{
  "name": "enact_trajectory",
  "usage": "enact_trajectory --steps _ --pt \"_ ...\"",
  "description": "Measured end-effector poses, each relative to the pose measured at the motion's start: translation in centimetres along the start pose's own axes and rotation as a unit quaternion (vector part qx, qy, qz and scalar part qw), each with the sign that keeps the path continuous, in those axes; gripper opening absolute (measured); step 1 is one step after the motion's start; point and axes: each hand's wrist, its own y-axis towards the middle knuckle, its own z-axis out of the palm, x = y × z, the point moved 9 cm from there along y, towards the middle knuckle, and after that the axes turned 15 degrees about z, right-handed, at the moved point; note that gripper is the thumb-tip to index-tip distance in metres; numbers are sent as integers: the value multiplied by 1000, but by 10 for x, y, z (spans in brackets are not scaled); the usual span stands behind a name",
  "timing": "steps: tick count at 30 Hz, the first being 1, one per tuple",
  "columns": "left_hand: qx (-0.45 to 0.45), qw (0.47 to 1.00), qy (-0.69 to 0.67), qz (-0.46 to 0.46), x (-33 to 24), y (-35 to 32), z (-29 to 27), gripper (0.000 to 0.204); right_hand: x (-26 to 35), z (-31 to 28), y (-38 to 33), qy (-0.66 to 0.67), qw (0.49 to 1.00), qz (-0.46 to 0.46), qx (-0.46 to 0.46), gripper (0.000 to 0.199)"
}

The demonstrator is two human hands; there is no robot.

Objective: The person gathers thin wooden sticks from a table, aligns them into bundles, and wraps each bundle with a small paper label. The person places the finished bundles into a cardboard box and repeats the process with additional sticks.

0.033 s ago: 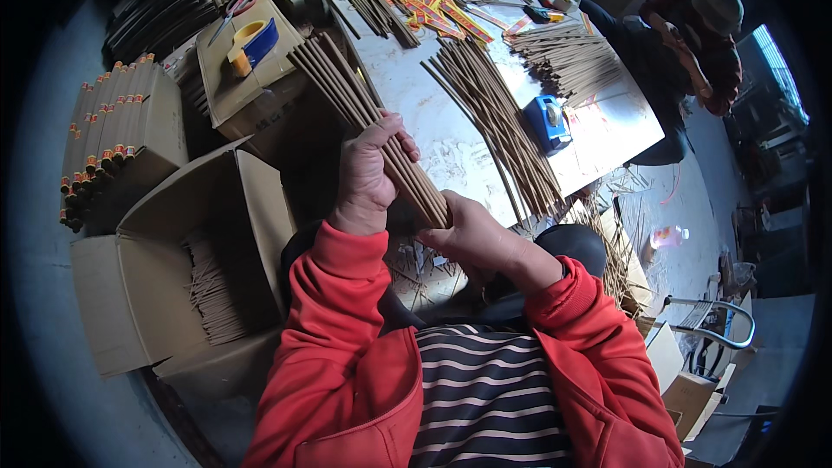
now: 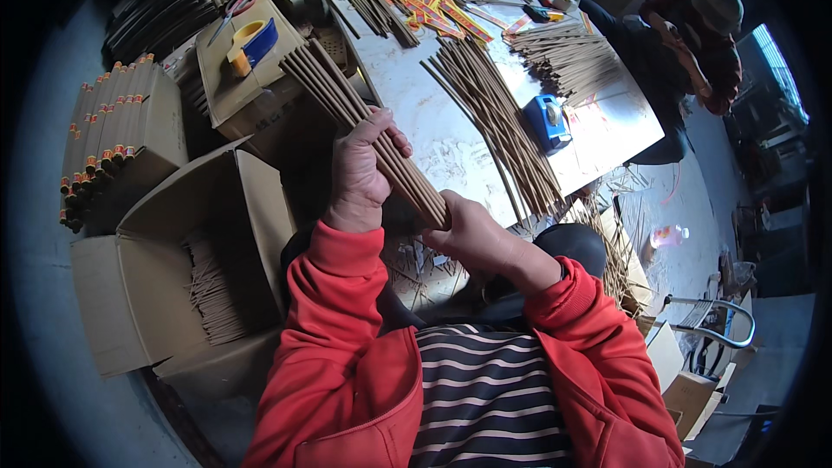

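A bundle of long brown incense sticks (image 2: pixel 322 91) slants across in front of me, its far end up and to the left. My left hand (image 2: pixel 360 169) is wrapped round the middle of the bundle, thumb on top. At the near end, my right hand (image 2: pixel 475 232) grips the sticks, and its fingertips are partly hidden. On the white table (image 2: pixel 412 113) just beyond lies a loose pile of similar sticks (image 2: pixel 494 121). Beside that pile stands a blue tape dispenser (image 2: pixel 548 124).
Left of me, an open cardboard box (image 2: pixel 156 295) holds thinner sticks. Behind it, scissors (image 2: pixel 234 13) and a tape dispenser (image 2: pixel 253 43) lie on a closed carton. Labelled bundles (image 2: pixel 108 126) are stacked far left. Red-yellow label strips (image 2: pixel 429 4) lie on the table; another person (image 2: pixel 693 43) sits at right.
The bundle's far end has swung slightly left and down. My left hand has moved a little left with it; my right hand stays almost in place.
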Motion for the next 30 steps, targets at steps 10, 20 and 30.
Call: enact_trajectory --steps 10,20,30 --pt "9 999 -27 -35 -4 -8 16 13 3 19 -26 191 965 54 172 19" --pt "109 994 -17 -19 -17 -31 82 18 22 8 -50 215 955 -11 203 19" --pt "208 977 -36 12 -37 -42 123 17 18 -11 -60 172 973 -37 147 24"
